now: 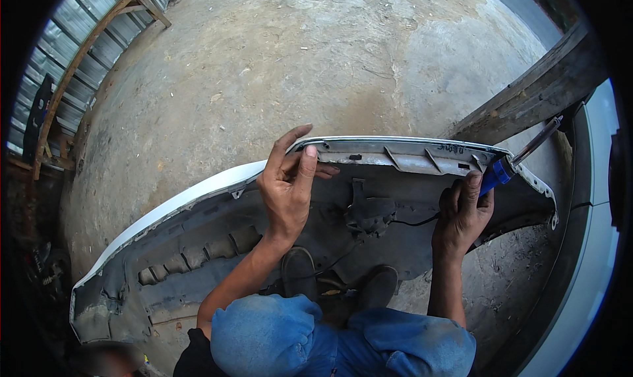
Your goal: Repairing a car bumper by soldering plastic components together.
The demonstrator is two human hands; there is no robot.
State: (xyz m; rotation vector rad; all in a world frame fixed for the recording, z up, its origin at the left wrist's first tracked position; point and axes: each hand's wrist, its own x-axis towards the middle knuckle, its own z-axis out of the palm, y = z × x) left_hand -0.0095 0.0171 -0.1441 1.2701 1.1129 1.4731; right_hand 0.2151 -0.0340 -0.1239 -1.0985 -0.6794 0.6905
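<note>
A car bumper (191,258), white outside and dark grey inside, stretches across in front of me with its inner side toward me. My left hand (288,192) grips its upper edge near the middle, thumb on the inner side and index finger reaching past the rim. My right hand (463,212) is closed around the blue handle of what looks like a soldering iron (496,177). The iron's metal barrel points up and right, beyond the bumper's right end. A black cord runs from near my right hand past a dark lamp-like housing (369,215) inside the bumper.
A wooden beam (527,90) slants in at the right, beside a pale car body panel (583,258). Corrugated metal sheeting with a wooden frame (99,31) stands at far left. Concrete floor (297,60) lies beyond the bumper. Part of another person (109,360) shows at lower left.
</note>
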